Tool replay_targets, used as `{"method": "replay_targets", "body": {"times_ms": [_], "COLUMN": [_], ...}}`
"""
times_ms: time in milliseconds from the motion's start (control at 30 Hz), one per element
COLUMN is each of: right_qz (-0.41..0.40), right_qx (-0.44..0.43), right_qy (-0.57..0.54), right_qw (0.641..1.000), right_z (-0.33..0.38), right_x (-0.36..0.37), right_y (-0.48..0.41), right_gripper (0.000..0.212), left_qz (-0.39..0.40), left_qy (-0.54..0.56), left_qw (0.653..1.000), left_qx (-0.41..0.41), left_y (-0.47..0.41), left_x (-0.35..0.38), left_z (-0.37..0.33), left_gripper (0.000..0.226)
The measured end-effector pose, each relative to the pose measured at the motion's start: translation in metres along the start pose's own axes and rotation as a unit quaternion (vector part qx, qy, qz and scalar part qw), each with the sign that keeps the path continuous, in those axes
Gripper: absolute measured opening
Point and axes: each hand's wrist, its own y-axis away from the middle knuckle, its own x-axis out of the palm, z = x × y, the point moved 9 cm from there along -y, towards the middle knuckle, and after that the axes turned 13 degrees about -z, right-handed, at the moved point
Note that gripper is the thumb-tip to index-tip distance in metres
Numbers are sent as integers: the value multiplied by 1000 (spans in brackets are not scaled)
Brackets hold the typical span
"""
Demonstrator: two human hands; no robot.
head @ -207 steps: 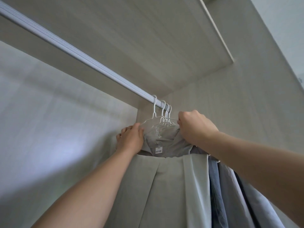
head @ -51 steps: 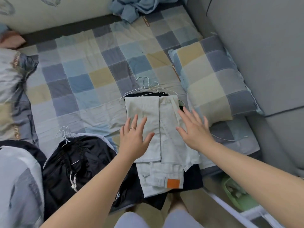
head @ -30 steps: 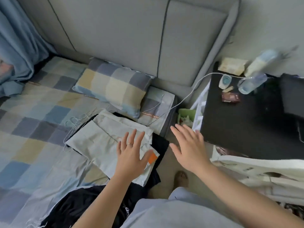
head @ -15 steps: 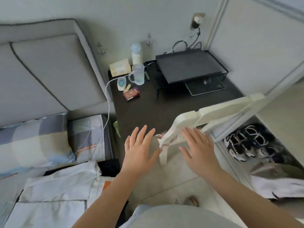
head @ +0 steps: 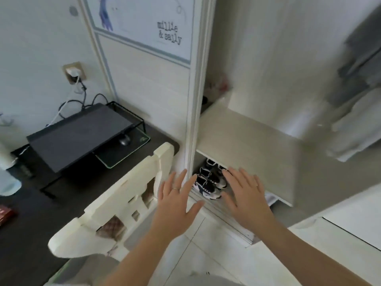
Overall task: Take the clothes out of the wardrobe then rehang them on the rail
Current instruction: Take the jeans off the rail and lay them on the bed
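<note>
Both hands out in front of me, palms down, neither one touching anything.

Left hand (head: 175, 201): fingers (head: 181, 179) straight and fanned apart, thumb out to the side, holding nothing. Thin ring (head: 175, 188) on one finger.

Right hand (head: 245, 195): the same, flat and spread wide, nothing in it. It hovers in front of the open wardrobe (head: 257, 58), its fingertips over the front edge of a pale shelf (head: 247, 145).

Clothes (head: 358, 112): hanging inside the wardrobe, up and to the right of my right fingers, well apart from them. Blurred; grey cloth above, white cloth below. I cannot make out the hangers or the rail.

Between my two hands and just beyond the fingertips: sneakers (head: 208, 182), white and dark, on the wardrobe floor under the shelf.

Under both palms: the sliding-door track (head: 226, 219) and white floor (head: 206, 254) tiles.

Ahead of my left fingers: the wardrobe door (head: 144, 79), white, with a printed panel reading "millie & sally".

Just left of my left hand: the cream back of a chair (head: 123, 203), near my wrist but apart from it.

Further left: dark counter (head: 41, 203) carrying a black stand (head: 78, 139), with a mouse (head: 124, 140) on a pad (head: 121, 153) beneath it. Wall socket (head: 73, 73) above, with cables trailing down behind the stand.
</note>
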Motion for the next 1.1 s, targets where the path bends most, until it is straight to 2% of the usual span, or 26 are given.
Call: {"method": "replay_targets", "body": {"times_ms": [100, 300, 567, 933, 1100], "right_qz": [-41, -136, -239, -351, -370], "right_qx": [28, 24, 30, 40, 65], "right_qy": [38, 136, 260, 448, 525], "right_qw": [998, 981, 935, 821, 764], "right_z": [-49, -109, -146, -144, -154], "right_x": [-39, -132, -260, -419, -485], "right_y": [-21, -76, -165, -294, -335], "right_gripper": [55, 53, 57, 56, 57], "left_qz": [-6, -46, -130, -205, -224], "left_qy": [25, 61, 150, 314, 338], "left_qw": [998, 980, 937, 834, 790], "left_qx": [63, 185, 288, 405, 461], "left_y": [-58, -179, -341, -515, -572], "left_x": [20, 30, -9, -96, -132], "left_z": [-46, -137, -269, -438, -510], "left_gripper": [68, 68, 70, 72, 74]}}
